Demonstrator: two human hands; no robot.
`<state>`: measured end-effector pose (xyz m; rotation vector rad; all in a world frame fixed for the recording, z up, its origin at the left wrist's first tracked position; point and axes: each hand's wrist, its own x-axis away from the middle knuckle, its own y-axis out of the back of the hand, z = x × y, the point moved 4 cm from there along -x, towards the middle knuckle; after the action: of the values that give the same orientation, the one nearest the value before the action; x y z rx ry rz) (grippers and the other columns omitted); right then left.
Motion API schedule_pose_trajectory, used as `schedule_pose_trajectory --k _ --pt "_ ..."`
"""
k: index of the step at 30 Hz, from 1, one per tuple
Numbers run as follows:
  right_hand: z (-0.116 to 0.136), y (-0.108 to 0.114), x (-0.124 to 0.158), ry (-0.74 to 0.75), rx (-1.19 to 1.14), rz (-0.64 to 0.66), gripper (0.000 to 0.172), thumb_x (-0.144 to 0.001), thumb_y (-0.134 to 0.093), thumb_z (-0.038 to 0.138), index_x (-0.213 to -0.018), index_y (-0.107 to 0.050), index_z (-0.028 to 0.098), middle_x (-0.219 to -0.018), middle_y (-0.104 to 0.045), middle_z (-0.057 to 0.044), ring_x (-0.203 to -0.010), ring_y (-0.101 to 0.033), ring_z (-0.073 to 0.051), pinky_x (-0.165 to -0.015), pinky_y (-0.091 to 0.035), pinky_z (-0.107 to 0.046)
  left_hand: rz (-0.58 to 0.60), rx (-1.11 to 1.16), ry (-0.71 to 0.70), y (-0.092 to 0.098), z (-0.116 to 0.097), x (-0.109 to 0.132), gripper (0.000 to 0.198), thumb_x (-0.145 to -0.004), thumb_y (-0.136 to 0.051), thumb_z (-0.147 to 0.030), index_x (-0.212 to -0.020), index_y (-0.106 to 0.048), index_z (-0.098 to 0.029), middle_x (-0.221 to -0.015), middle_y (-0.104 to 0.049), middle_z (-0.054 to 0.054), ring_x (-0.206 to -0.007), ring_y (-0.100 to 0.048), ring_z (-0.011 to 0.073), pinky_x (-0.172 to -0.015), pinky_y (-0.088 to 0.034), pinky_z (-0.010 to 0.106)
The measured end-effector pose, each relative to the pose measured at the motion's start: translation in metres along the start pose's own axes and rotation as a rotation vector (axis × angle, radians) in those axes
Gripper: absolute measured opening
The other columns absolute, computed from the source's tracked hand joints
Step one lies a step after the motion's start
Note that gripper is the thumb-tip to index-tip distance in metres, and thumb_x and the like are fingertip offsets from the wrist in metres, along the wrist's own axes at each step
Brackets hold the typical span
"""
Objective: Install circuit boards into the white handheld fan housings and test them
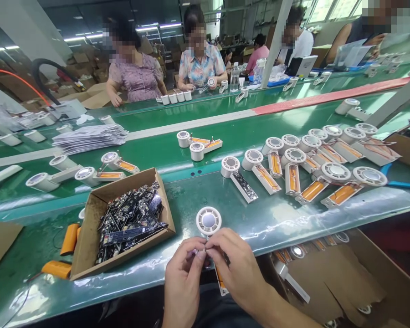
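Both my hands are at the front of the green conveyor bench. My left hand (183, 283) and my right hand (235, 269) pinch together at the neck of a white round-headed device (208, 220). Its vented head stands up above my fingers, and its flat body runs down behind them, with a strip of orange showing below. The fingertips hide the joint between head and body. To my left sits a cardboard tray (99, 228) heaped with black circuit boards (130, 223). Beside it lie orange cylindrical batteries (70, 239).
Several similar white units with orange batteries lie across the belt (205, 155). An open cardboard box (331, 278) stands below the bench at right. Blue-handled cutters (401, 181) lie at the far right, and a stack of plastic bags (90, 139) lies behind. Co-workers (198, 54) sit across the bench.
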<state>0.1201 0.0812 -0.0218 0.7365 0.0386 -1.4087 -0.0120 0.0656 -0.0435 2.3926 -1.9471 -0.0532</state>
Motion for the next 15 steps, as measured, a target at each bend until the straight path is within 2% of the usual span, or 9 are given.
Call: schedule_pose_trajectory --k 4,8,10,15 --pt "0.000 0.003 -0.003 0.014 -0.003 0.000 0.017 -0.088 -0.052 0.007 -0.081 -0.059 0.021 -0.078 -0.063 -0.002 -0.071 -0.058 -0.016 -0.064 -0.045 -0.026 -0.020 -0.017 -0.024 0.003 -0.002 -0.001 0.011 -0.078 -0.072 -0.031 -0.076 -0.074 -0.020 -0.093 -0.071 0.007 -0.092 -0.065 0.0215 -0.084 -0.051 0.027" --pt "0.001 0.006 -0.003 0.040 0.016 -0.047 0.019 -0.090 -0.049 0.008 -0.080 -0.060 0.021 -0.077 -0.063 -0.003 -0.071 -0.058 -0.017 -0.065 -0.046 -0.027 0.082 0.244 0.241 -0.001 0.006 0.000 0.024 -0.076 -0.074 -0.037 -0.092 -0.076 -0.019 -0.091 -0.073 0.008 -0.084 -0.068 0.0217 -0.076 -0.055 0.029" --pt "0.001 0.006 -0.003 0.044 0.026 -0.058 0.021 -0.091 -0.047 0.009 -0.079 -0.059 0.021 -0.078 -0.063 -0.003 -0.072 -0.059 -0.017 -0.066 -0.046 -0.028 0.090 0.385 0.333 -0.003 0.009 0.002 0.029 -0.076 -0.075 -0.038 -0.099 -0.075 -0.019 -0.091 -0.074 0.008 -0.081 -0.069 0.0207 -0.072 -0.056 0.029" --pt "0.002 0.002 -0.001 0.071 0.065 -0.054 0.022 -0.091 -0.048 0.006 -0.077 -0.058 0.020 -0.077 -0.063 -0.003 -0.072 -0.059 -0.017 -0.066 -0.045 -0.028 0.058 0.444 0.321 -0.003 0.009 0.003 0.025 -0.075 -0.078 -0.033 -0.095 -0.075 -0.019 -0.091 -0.075 0.007 -0.083 -0.069 0.0179 -0.075 -0.055 0.025"
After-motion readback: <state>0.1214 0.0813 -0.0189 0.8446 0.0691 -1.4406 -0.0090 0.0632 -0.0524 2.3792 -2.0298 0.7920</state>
